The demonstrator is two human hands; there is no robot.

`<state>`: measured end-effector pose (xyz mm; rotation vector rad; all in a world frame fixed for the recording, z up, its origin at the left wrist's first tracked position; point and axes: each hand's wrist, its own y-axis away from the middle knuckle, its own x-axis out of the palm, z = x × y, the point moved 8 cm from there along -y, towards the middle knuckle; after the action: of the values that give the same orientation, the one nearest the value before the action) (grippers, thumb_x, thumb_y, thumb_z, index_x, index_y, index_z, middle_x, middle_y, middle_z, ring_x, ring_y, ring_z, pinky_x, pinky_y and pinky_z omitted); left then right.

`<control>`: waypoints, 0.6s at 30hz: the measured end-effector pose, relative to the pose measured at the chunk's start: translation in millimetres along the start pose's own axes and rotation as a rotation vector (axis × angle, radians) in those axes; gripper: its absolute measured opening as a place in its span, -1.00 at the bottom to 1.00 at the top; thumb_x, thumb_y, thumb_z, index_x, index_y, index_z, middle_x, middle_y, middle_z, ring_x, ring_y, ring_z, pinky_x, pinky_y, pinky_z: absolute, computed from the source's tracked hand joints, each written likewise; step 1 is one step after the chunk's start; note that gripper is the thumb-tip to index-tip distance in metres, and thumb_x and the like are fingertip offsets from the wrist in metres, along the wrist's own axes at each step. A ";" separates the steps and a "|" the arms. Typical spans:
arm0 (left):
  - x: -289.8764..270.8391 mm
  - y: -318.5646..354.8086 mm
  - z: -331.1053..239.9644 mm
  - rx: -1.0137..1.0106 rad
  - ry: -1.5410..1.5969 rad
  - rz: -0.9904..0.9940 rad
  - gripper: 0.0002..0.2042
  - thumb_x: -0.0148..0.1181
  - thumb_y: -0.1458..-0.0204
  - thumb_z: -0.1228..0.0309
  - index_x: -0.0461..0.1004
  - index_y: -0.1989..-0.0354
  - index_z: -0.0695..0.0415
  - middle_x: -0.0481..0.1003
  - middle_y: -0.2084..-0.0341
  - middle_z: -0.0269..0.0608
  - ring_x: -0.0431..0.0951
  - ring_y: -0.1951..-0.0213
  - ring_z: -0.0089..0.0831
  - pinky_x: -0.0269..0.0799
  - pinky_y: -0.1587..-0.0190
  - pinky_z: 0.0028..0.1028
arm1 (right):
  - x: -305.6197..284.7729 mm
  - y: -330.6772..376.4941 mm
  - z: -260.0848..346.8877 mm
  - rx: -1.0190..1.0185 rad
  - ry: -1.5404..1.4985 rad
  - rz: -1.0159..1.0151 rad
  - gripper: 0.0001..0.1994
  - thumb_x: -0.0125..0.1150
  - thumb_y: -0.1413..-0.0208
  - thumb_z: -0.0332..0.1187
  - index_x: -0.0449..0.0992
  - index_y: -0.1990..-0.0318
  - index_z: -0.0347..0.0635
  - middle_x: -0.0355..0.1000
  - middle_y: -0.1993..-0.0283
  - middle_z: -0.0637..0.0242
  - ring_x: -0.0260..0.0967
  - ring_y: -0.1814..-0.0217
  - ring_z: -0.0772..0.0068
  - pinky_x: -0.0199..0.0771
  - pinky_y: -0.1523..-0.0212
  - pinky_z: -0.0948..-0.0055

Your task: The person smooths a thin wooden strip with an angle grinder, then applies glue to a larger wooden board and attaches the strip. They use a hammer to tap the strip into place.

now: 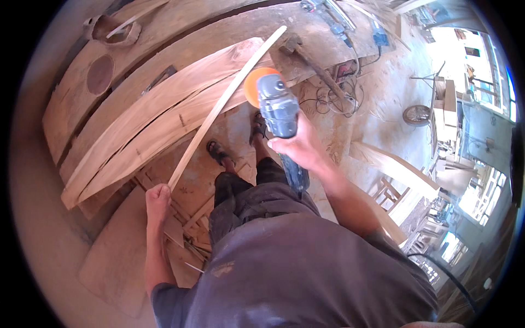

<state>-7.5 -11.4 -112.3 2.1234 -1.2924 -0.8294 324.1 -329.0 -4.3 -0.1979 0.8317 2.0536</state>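
Observation:
In my right hand [302, 143] is an angle grinder [278, 106], gripped round its dark body. Its orange disc [257, 86] is beside a long thin wooden strip [219, 106], close to the strip's far part; whether they touch I cannot tell. My left hand [158, 198] is closed in a fist round the near end of this strip. From there the strip slants up and right across a thick, cracked wooden slab [164, 112], its far tip reaching past the slab's end.
A hammer [311, 63] lies at the bench's right end, near blue power tools [378, 34] and tangled cords [333, 101]. Far left are a hollowed wooden piece [115, 34] and a round brown disc [100, 74]. Planks [396, 169] stand at right; scrap wood lies near my legs.

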 end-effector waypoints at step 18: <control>-4.4 6.9 -32.1 0.090 -0.180 -0.096 -0.71 0.05 -0.26 0.37 0.37 0.53 0.22 0.21 0.66 -0.49 0.20 0.54 -0.67 0.13 0.49 -0.47 | -19.0 -63.6 24.0 0.050 -0.157 0.117 -0.53 0.48 0.09 -0.44 0.38 0.04 -0.29 0.46 0.27 0.26 0.50 0.36 0.42 0.57 0.34 0.37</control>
<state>10.1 -6.7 -84.7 2.2389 -1.3490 -1.0413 389.3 -302.5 -8.6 0.0402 0.8121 2.1233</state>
